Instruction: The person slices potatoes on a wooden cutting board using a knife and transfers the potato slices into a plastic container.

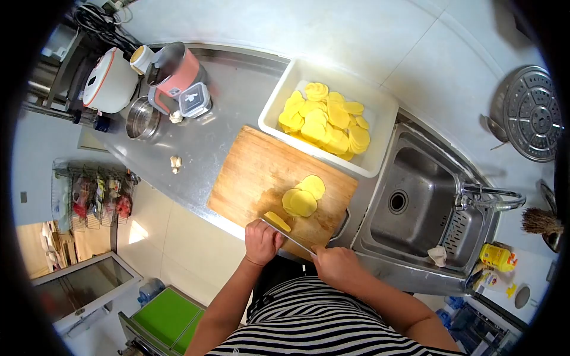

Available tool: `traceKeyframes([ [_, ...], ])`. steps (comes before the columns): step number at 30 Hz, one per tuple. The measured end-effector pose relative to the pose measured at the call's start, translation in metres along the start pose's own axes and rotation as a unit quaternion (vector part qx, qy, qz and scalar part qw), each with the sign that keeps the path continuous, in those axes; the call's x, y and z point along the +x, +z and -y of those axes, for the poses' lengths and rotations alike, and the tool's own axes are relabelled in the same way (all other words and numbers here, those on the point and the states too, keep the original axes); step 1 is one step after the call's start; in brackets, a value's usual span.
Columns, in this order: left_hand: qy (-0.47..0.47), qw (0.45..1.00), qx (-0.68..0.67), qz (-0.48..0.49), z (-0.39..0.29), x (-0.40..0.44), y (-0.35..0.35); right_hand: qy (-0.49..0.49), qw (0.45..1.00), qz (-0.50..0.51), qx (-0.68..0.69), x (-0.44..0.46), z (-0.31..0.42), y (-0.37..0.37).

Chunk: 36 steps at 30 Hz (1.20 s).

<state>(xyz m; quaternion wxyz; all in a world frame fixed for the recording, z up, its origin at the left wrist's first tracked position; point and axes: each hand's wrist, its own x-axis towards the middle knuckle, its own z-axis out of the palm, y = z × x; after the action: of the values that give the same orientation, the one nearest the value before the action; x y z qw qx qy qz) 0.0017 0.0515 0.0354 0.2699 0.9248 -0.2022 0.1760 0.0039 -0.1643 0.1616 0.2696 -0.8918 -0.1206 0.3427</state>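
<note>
My right hand (338, 265) grips the handle of a kitchen knife (289, 237) at the near edge of a wooden cutting board (237, 172). The blade runs up and left towards my left hand (263, 241). That hand is closed beside the blade's far end, its fingers bent; whatever they hold is hidden. Against the blade's far side leans a yellow slice (277, 221), seemingly potato. Several round yellow slices (304, 202) overlap on the right part of the board. Behind the board, a white plastic tub (273, 107) contains a heap of similar slices (326, 121).
Right of the board is a steel sink (386, 219) with a faucet (493, 199). Garlic (176, 163), a metal bowl (142, 117), a lidded container (195, 99), a pink appliance (181, 68) and a white cooker (111, 83) stand on the left counter.
</note>
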Motion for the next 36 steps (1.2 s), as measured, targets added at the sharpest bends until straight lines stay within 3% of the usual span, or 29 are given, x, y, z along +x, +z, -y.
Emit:
traceKeyframes([
  [11,0.0,1.0,-0.022,0.01,0.001,0.005,-0.002,0.032,0.997,0.07,-0.03,0.0,0.014,-0.009],
  [18,0.009,1.0,-0.006,-0.007,0.0,0.005,-0.003,-0.009,1.0,0.013,0.003,0.036,0.025,0.006],
  [24,0.007,1.0,-0.027,0.003,0.0,0.003,-0.001,0.051,0.998,0.035,0.013,0.022,0.014,0.006],
  [29,0.008,1.0,0.0,-0.01,0.0,0.002,-0.001,-0.01,0.999,-0.015,0.03,0.047,0.014,0.019],
  [36,-0.006,1.0,-0.003,0.004,-0.002,0.001,-0.001,0.021,0.999,0.017,0.03,0.041,0.014,0.019],
])
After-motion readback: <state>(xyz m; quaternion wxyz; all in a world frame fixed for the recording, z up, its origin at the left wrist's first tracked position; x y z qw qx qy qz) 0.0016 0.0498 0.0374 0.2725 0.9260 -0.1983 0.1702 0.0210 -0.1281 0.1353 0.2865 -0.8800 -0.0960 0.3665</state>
